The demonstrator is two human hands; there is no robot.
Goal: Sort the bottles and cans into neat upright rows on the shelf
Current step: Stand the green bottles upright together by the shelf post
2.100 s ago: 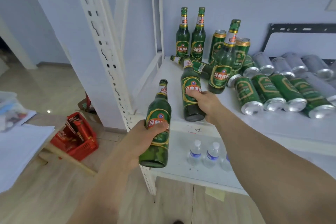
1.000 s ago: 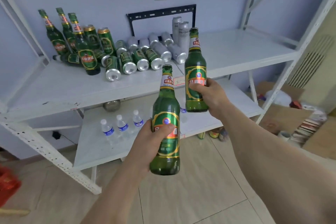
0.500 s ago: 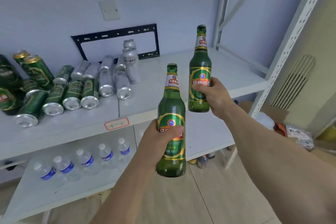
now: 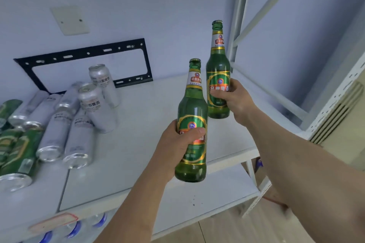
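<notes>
My left hand [image 4: 177, 150] grips a green beer bottle [image 4: 192, 108] upright by its label, held in the air above the front of the white shelf [image 4: 150, 116]. My right hand [image 4: 235, 100] grips a second green bottle [image 4: 218, 69] upright, farther back and to the right, its base low over the shelf's right part. On the left of the shelf lie several silver cans [image 4: 59, 130] on their sides, two silver cans [image 4: 94, 104] stand upright behind them, and green cans [image 4: 17, 156] lie at the far left edge.
White shelf uprights and braces [image 4: 239, 31] rise just right of the far bottle. A black metal bracket [image 4: 87, 55] hangs on the wall behind the cans. Small water bottles [image 4: 75, 229] stand on the lower shelf. A red-edged label [image 4: 53, 221] marks the shelf's front edge.
I have carried both bottles from the left end of the shelf to its right end. The view has swung right and closer, and the right bottle has come lower over the shelf.
</notes>
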